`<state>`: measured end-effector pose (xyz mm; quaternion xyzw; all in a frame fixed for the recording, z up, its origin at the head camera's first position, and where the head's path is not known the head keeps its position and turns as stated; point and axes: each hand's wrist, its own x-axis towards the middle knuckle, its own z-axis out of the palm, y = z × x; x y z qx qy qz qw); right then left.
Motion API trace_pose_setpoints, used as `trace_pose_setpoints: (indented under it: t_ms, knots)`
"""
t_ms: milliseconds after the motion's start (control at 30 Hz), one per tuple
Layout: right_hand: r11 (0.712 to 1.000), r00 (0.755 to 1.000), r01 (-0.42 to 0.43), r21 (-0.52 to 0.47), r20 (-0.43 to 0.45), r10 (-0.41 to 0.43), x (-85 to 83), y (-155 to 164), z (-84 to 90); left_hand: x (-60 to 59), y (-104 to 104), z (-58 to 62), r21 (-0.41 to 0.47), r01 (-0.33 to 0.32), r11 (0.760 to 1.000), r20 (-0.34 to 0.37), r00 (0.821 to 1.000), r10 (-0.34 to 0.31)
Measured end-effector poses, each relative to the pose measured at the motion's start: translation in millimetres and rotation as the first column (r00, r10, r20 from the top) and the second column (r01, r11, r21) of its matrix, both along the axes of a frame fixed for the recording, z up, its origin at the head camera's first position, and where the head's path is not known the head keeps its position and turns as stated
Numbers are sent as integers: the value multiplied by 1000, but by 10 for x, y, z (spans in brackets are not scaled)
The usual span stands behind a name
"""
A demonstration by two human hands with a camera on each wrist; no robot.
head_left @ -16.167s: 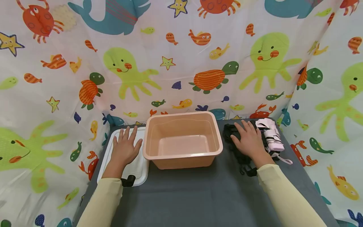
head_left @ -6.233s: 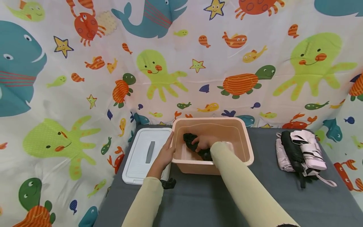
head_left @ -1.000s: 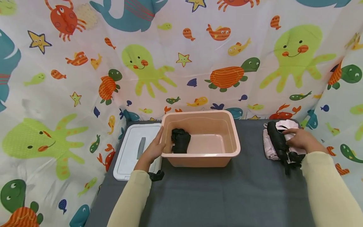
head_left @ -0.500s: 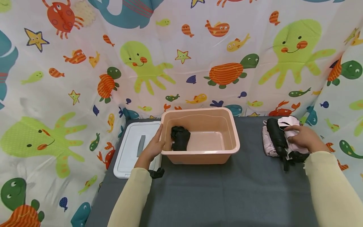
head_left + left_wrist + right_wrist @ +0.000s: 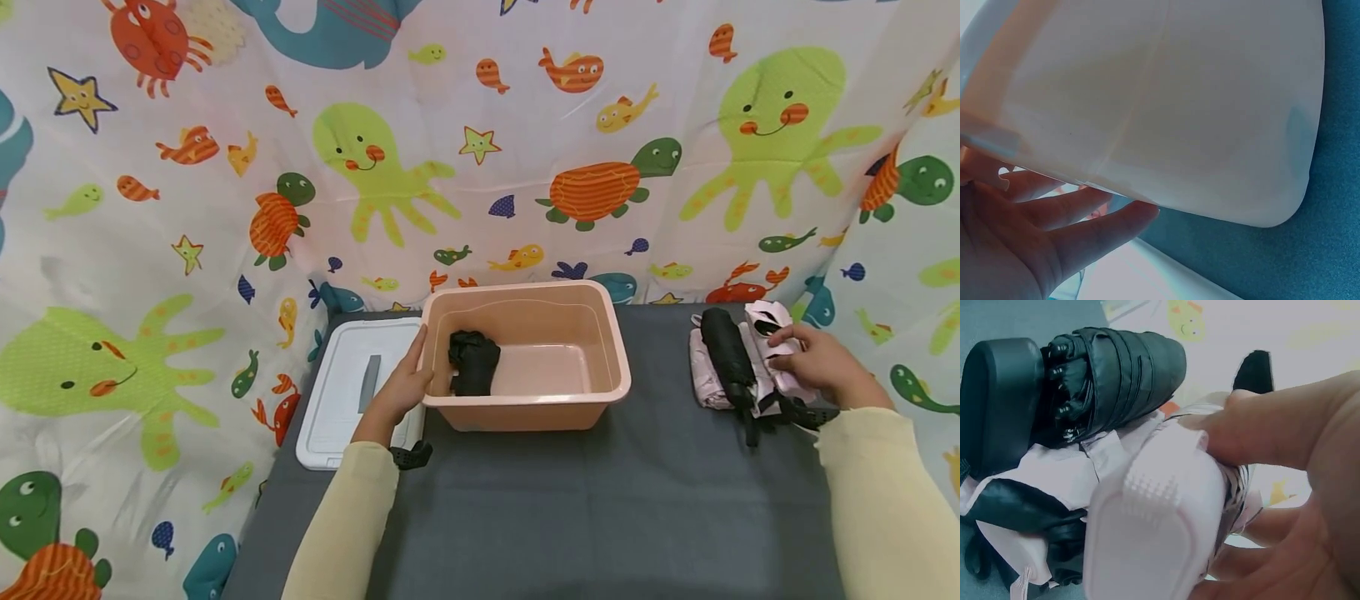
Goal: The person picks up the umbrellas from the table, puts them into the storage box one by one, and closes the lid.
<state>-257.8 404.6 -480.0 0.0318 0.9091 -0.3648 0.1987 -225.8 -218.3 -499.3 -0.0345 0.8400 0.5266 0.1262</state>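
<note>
A pink plastic tub (image 5: 525, 412) stands mid-table with a folded black umbrella (image 5: 472, 362) in its left end. My left hand (image 5: 405, 387) lies flat against the tub's left wall (image 5: 1166, 106), fingers (image 5: 1085, 231) straight. At the right lies a pile of folded umbrellas. My right hand (image 5: 813, 367) grips the pink-and-white umbrella (image 5: 768, 325) there, thumb on top and fingers curled under it (image 5: 1154, 525). A second black umbrella (image 5: 723, 354) (image 5: 1104, 375) lies just left of it, on a pale pink one (image 5: 701, 379).
A white lid (image 5: 352, 392) with a grey handle lies flat to the left of the tub. The table is covered in dark grey cloth (image 5: 570, 508). A sea-animal patterned curtain (image 5: 480, 167) closes off the back and both sides.
My right hand has slid a little to the right over the pile and closed round the pink-and-white umbrella. The left hand stays on the tub wall.
</note>
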Motion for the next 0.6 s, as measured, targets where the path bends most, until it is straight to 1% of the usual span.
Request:
trace_pose_setpoints:
  t_ms: [167,300,433,600]
  knots:
    - [1000,1000,-4,2,-19,4,10,-54,72,-26,-34,0,26,18,1000,24,1000,-18]
    - [1000,999,-1,12,-48,2,4,-127,155,-29,-38,11,22,3,1000,33,999,-4]
    - [1000,996,-1,2,-92,1,15,-230,275,-22,-35,14,23,3,1000,23,1000,-4]
    - [1000,993,4,-13,-120,-6,33,-356,403,-17,-29,38,27,13,1000,12,1000,-13]
